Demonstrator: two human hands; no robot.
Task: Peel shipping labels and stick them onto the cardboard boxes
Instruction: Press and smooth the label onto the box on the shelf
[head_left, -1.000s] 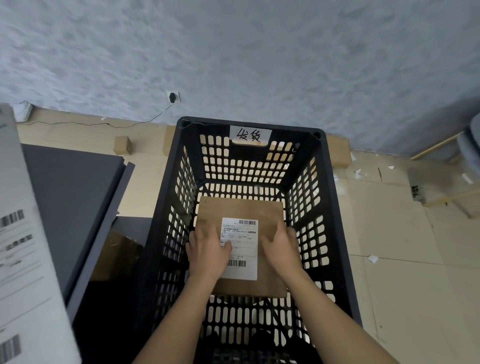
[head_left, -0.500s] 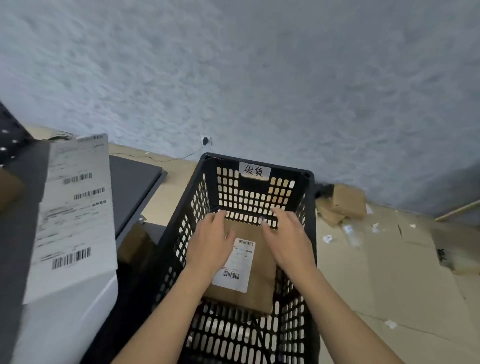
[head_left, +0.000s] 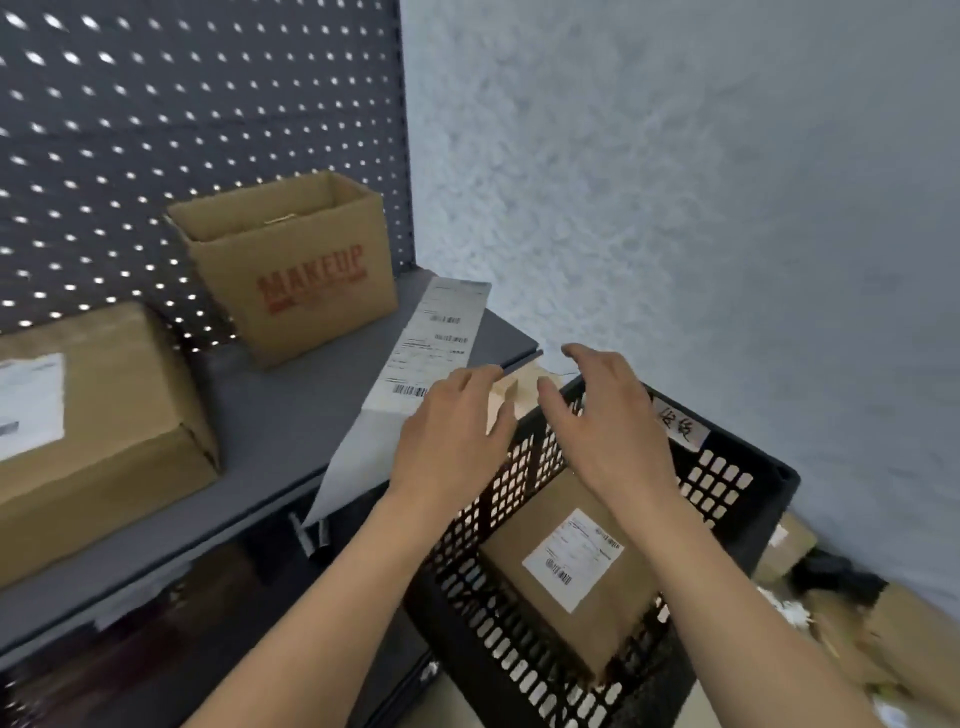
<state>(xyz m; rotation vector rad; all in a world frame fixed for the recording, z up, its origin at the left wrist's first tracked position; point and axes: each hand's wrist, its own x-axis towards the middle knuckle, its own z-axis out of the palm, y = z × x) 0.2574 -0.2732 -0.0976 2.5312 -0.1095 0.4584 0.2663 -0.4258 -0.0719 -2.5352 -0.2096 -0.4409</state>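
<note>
Left hand, centre frame: fingers spread, empty, above the black crate rim. Right hand: fingers spread, empty, over the crate's far corner. Labelled cardboard box, lower right: lies tilted in the crate, free of both hands. Strip of shipping labels: overhangs the grey shelf edge. MAKEUP carton, upper left, open-topped; second labelled box, left edge.

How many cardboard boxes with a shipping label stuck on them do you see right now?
2: one box inside the black crate, another labelled box at the shelf's left. Others may be hidden.
</note>
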